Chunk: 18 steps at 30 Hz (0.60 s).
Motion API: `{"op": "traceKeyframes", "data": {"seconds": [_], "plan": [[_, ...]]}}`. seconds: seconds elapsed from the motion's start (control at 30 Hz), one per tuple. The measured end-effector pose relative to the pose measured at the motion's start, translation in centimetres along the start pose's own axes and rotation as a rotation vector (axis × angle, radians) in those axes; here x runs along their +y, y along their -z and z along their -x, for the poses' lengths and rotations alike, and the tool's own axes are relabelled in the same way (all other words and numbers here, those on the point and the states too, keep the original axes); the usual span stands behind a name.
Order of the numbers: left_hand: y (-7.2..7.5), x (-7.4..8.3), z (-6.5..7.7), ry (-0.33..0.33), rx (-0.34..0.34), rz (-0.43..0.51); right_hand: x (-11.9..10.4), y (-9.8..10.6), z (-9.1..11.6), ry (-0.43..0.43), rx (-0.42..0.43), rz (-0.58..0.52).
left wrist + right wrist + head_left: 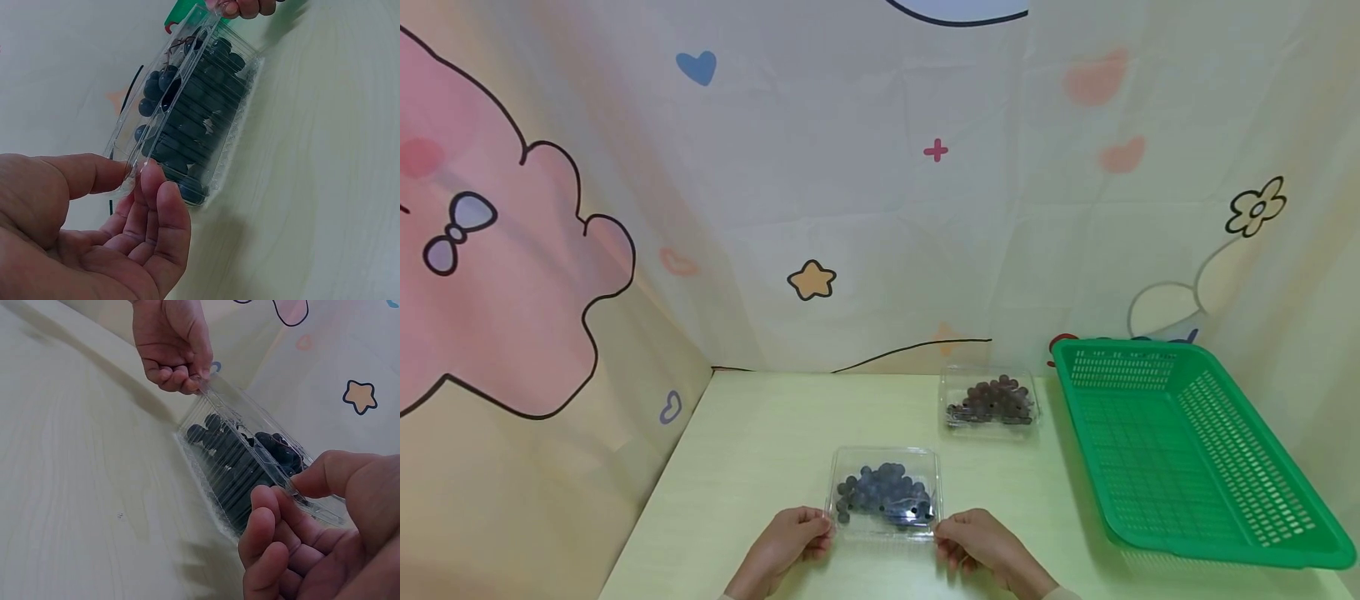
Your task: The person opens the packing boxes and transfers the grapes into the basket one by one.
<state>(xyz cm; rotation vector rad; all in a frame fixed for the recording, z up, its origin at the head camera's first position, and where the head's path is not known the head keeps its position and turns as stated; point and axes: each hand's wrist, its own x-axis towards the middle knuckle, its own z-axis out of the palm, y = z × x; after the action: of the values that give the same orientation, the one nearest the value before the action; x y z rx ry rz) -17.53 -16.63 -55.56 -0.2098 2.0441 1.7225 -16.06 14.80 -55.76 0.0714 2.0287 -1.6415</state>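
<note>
A clear plastic clamshell box [886,454] of dark grapes [883,490] sits on the table in front of me, its lid down. My left hand [792,537] pinches the rim at its near left corner between thumb and fingertips. At the near right corner my right hand [981,546] pinches the rim in the same way. In the left wrist view the box [219,119] shows its ribbed side, with grapes behind it. The right wrist view shows both hands on the rim of the box [219,469].
A second clear box [951,379] with reddish-dark grapes [1000,400] stands farther back, right of the first. On the right lies a large green plastic basket [1093,475] with slotted walls. A printed curtain [865,183] hangs behind the pale table [737,450].
</note>
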Motion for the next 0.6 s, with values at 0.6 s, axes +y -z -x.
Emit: {"op": "traceKeyframes", "data": {"seconds": [0.6], "plan": [[-0.15, -0.22, 0.68, -0.009, -0.018, 0.014, 0.37, -0.05, 0.62, 0.011, -0.028, -0.004]]}}
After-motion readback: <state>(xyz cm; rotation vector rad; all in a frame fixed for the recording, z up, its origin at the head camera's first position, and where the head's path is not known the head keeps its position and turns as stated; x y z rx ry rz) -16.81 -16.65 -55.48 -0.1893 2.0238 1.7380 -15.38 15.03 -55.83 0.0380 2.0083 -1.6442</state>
